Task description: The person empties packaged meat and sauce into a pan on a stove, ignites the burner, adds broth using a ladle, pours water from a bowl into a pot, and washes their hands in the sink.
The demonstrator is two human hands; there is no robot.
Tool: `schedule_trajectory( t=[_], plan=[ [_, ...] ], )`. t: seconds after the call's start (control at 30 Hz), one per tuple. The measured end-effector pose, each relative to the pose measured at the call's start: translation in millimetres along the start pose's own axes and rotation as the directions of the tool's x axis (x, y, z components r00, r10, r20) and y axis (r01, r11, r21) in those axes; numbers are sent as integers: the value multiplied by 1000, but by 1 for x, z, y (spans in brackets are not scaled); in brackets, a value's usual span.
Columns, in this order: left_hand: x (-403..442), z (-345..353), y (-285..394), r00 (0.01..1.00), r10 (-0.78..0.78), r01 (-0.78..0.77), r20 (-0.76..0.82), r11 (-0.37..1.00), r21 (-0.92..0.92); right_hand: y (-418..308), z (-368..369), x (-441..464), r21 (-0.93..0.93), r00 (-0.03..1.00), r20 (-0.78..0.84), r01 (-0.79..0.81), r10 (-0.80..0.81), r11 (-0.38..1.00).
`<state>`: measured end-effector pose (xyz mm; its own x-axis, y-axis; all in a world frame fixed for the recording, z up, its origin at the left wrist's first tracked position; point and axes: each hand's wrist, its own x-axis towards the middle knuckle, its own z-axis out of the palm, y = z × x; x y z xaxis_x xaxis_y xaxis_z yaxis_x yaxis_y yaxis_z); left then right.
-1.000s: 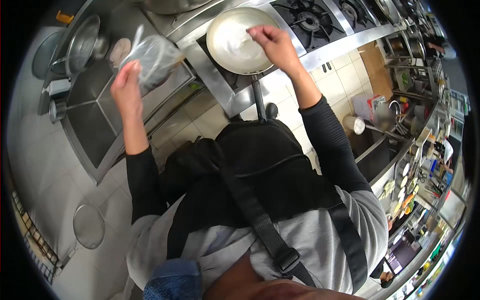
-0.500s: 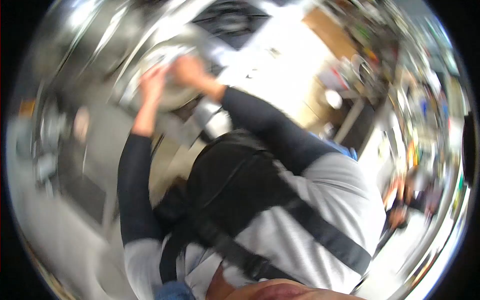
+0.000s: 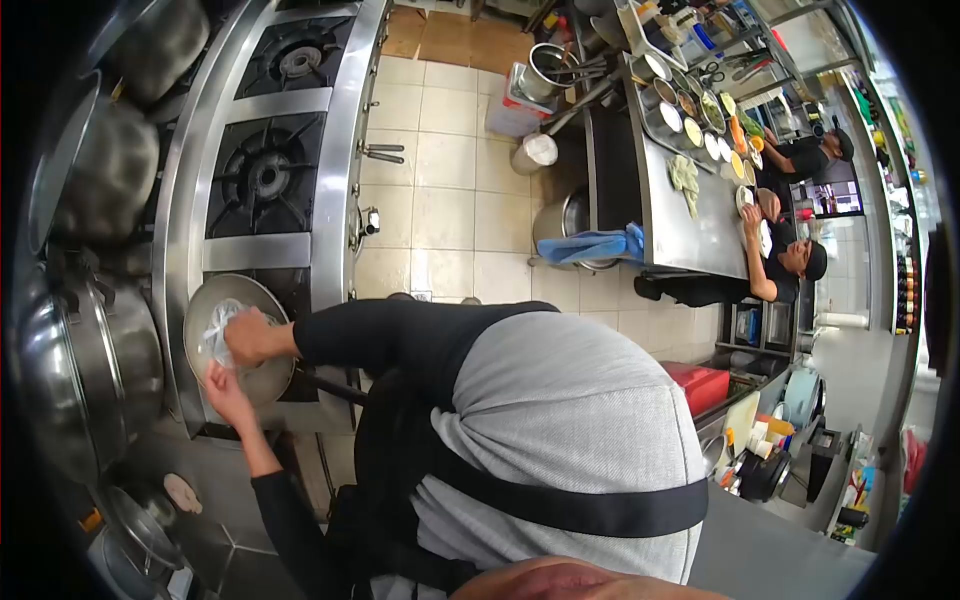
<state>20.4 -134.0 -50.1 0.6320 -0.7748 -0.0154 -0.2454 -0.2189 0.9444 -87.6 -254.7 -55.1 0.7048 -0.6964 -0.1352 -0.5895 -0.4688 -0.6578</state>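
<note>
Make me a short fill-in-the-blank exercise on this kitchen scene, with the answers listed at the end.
1. The right hand holds a clear plastic ____.
2. The pan has a handle coloured ____.
3. The cloth hanging beside the counter is coloured ____.

Missing words: bag; black; blue.

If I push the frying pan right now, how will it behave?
The frying pan looks metal, so likely stiff. It may swivel if knocked at its long, dark handle jutting from one side. Its broad, shallow shape suggests sliding before tipping.
</note>
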Motion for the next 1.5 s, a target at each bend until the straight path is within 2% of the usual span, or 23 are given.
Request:
schedule_trajectory(
  t=[0.03, 0.1, 0.17, 0.2, 0.23, 0.27, 0.33, 0.37, 0.47, 0.53, 0.57, 0.6, 0.67, 0.77, 0.87, 0.9, 0.97, 1.07, 1.1, 1.2, 1.3, 1.4, 1.5],
  plan=[
    [-9, 0, 5, 994, 110, -112, 21, 972, 207, -4, -5, -4, 0, 999, 34, -35, 35, 999],
    [-21, 2, 19, 947, 313, -295, 71, 763, 575, -11, -21, -21, 51, 990, 124, -76, 69, 996],
    [-16, 0, 7, 929, 357, -340, 94, 730, 592, -6, -7, -15, 64, 980, 185, -88, 75, 994],
    [-14, 1, 16, 940, 315, -333, 135, 749, 573, -8, -13, -19, 112, 977, 182, -132, 110, 985],
    [-15, -2, 25, 945, 264, -328, 194, 762, 558, -2, -1, -17, 144, 982, 171, -108, 82, 984],
    [-13, -5, 26, 943, 266, -332, 199, 757, 562, 14, 32, -4, 118, 981, 194, -35, 12, 992],
    [-10, -2, 15, 937, 256, -347, 237, 747, 567, 12, 38, -8, 28, 991, 136, 15, -18, 1000],
    [-9, 2, 15, 950, 226, -308, 215, 792, 527, 12, 31, -11, -13, 994, 110, 31, -29, 999],
    [-11, 8, -1, 983, 85, -151, 165, 880, 449, 14, 0, -34, 114, 992, 6, 121, -123, 986],
    [-15, 20, -17, 996, -49, 38, 69, 988, 149, 20, -20, -46, 191, 981, 8, 188, -193, 964],
    [-14, 25, -20, 991, -126, 127, 44, 992, -16, 24, -28, -50, 228, 975, 6, 217, -224, 949],
    [-14, 27, -23, 980, -191, 193, 62, 981, -18, 25, -32, -57, 208, 966, -82, 258, -246, 944],
    [-13, 31, -23, 975, -215, 218, 57, 974, -67, 27, -27, -68, 162, 925, -252, 331, -286, 930],
    [-13, 35, -6, 962, -234, 244, 139, 968, -59, 34, -25, -57, 85, 854, -304, 467, -423, 880],
    [-5, 29, -11, 947, -262, 260, 185, 965, 38, 36, -14, -48, -116, 779, -322, 531, -537, 839],
    [-1, 30, -18, 944, -270, 261, 192, 963, 72, 34, -13, -47, -63, 830, -286, 483, -480, 873],
    [1, 32, -18, 939, -278, 292, 204, 956, -40, 31, -10, -47, 35, 912, -200, 371, -357, 928],
    [1, 37, -12, 916, -340, 372, 214, 918, -133, 30, -12, -47, -49, 904, -230, 360, -362, 932],
    [0, 38, -8, 904, -369, 405, 217, 901, -153, 28, -12, -47, -58, 919, -237, 310, -315, 949],
    [-10, 41, 5, 857, -359, 472, 370, 835, -282, 22, -23, -46, -72, 949, -236, 195, -207, 978],
    [-11, 35, 7, 839, -365, 503, 405, 804, -317, 30, -22, -37, -56, 963, -200, 173, -181, 983],
    [-6, 25, 8, 830, -346, 501, 438, 807, -311, 33, -24, -30, -51, 968, -141, 203, -208, 978],
    [-10, 31, 28, 837, -411, 481, 360, 867, -129, 27, -42, -42, -30, 969, -54, 240, -242, 970]
  ],
)
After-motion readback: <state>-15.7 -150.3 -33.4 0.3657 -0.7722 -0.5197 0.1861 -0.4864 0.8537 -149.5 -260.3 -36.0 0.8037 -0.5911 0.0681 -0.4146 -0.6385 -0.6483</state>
